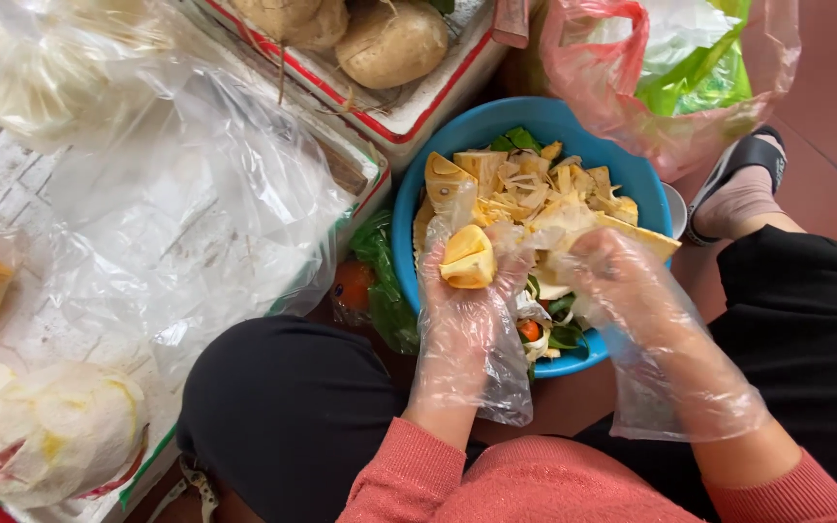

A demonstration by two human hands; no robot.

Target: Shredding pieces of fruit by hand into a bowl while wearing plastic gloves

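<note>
Above the blue bowl (418,208): left hand (462,310) pinching a yellow fruit pod (468,258); right hand (617,291) gripping pale rind (573,225) just beside.

Thin, crinkled clear plastic gloves are covering the left hand (462,310) and right hand (622,291), and the yellow fruit piece (467,258) in the left fingers is looking smooth and slightly waxy. Just beyond the hands, the blue bowl (467,136) is showing glossy, smooth plastic, with fibrous matt peelings (535,189) lying in it. Left of the bowl a filmy transparent bag (196,194) is shining over rough white foam boxes (409,111), and the coral sleeves (418,475) are looking like soft knitted cloth.
</note>
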